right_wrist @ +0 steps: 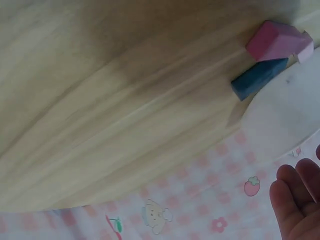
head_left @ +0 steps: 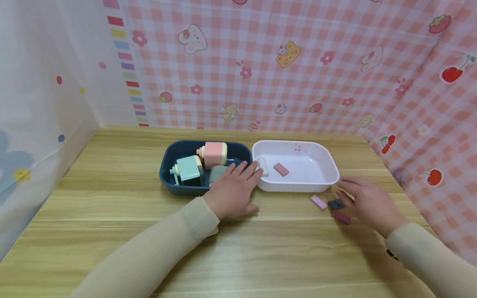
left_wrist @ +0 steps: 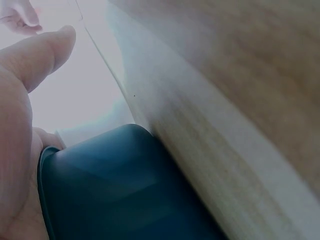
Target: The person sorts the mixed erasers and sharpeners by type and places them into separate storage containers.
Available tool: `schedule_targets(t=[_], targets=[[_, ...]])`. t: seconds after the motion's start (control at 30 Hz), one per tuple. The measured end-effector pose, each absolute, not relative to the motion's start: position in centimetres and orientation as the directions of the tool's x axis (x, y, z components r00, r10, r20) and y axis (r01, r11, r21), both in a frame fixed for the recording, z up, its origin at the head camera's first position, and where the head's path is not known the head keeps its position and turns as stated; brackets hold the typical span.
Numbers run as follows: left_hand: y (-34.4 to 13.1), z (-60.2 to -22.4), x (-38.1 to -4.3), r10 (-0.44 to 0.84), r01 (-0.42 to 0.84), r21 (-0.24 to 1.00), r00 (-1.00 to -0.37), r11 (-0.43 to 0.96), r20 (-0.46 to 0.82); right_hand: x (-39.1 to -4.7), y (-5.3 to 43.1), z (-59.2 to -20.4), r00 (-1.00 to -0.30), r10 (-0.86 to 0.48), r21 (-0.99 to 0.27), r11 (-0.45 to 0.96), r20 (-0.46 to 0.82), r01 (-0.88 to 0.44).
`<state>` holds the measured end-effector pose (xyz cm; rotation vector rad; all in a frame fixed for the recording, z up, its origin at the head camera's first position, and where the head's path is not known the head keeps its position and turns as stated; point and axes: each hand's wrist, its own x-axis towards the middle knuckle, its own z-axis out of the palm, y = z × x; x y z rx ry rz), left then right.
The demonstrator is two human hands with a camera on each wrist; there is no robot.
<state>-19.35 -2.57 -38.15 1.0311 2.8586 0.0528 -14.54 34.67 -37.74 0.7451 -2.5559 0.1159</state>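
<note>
My left hand [head_left: 234, 190] rests with straight, spread fingers over the right end of the dark blue tray [head_left: 186, 190], fingertips reaching the white tray's left end. In the left wrist view its palm [left_wrist: 15, 150] lies along the blue tray's side [left_wrist: 120, 190]. My right hand [head_left: 372, 205] hovers at the white tray's [head_left: 298, 187] front right corner, fingers extended and holding nothing. Its thumb is close to a dark grey block [head_left: 336, 203]. Beside that lie a dark red block [head_left: 340, 216] and a light pink block [head_left: 318, 202].
Within the white tray are a pink block [head_left: 281, 169] and a white block [head_left: 263, 167]. The blue tray holds a teal box-shaped thing [head_left: 188, 169] and a pink one [head_left: 214, 154], both with stepped knobs, plus a partly hidden grey-green object [head_left: 217, 174]. Patterned cloth [head_left: 238, 82] hangs behind.
</note>
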Motion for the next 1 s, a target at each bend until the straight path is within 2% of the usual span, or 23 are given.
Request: schedule_targets(t=[0.27,0.47,0.6,1.0], targets=[[-2.7,-38.2,-19.5,0.635,0.632,0.062,-0.768,0.773,-0.083,-14.2,35.0,-38.3,-0.777,-0.458,0.039,0.87,0.432,-0.492],[-2.6,-38.2,-19.5,0.637,0.634,0.066,-0.766,0.771,-0.084,-13.9,34.8,-38.8,-0.885,-0.403,-0.022,0.908,0.235,-0.419],[-2.6,-38.3,-19.5,0.636,0.632,0.065,-0.767,0.772,-0.089,-13.8,34.8,-39.0,-0.922,-0.364,-0.045,0.927,0.134,-0.372],[-2.4,-38.4,-19.5,0.639,0.636,0.064,-0.766,0.769,-0.076,-13.7,34.2,-39.1,-0.927,-0.362,-0.066,0.927,0.101,-0.369]])
